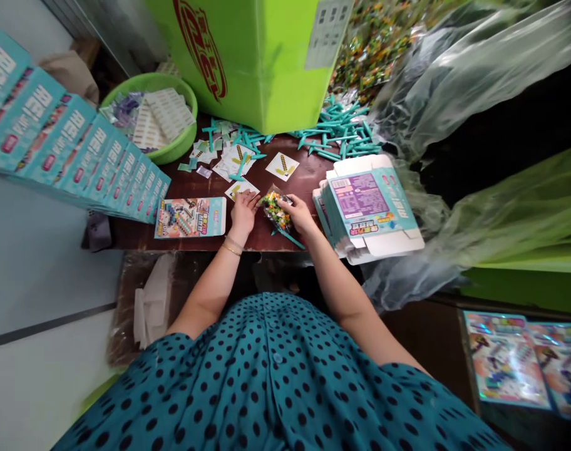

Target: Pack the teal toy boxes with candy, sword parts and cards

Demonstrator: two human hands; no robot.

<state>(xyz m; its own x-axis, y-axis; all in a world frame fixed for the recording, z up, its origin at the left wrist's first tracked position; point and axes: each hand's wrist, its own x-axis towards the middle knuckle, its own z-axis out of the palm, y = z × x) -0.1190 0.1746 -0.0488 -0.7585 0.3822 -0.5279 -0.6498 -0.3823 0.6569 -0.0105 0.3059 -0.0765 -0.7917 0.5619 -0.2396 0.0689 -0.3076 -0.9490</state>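
Note:
My right hand (pixel 298 213) grips a clear plastic bag of small multicoloured beads (pixel 276 210) above the table's front part. A teal pickaxe-shaped plastic stick (pixel 290 238) lies just below the bag. To the left, my left hand (pixel 245 214) is open, its fingers spread at the lower edge of a white printed card (pixel 241 187). Beside that hand lies a flat teal printed box (pixel 190 217). Another white card with a pickaxe picture (pixel 282 165) rests farther back, and several more cards (pixel 233 161) overlap to its left.
A heap of teal plastic pickaxes (pixel 344 131) lies at the back. On the right stand stacked flattened boxes (pixel 374 200); on the left, a row of finished-looking boxes (pixel 86 153) and a green basin (pixel 191 125). A large green carton (pixel 285 69) blocks the rear. Plastic sheeting (pixel 431 94) hangs right.

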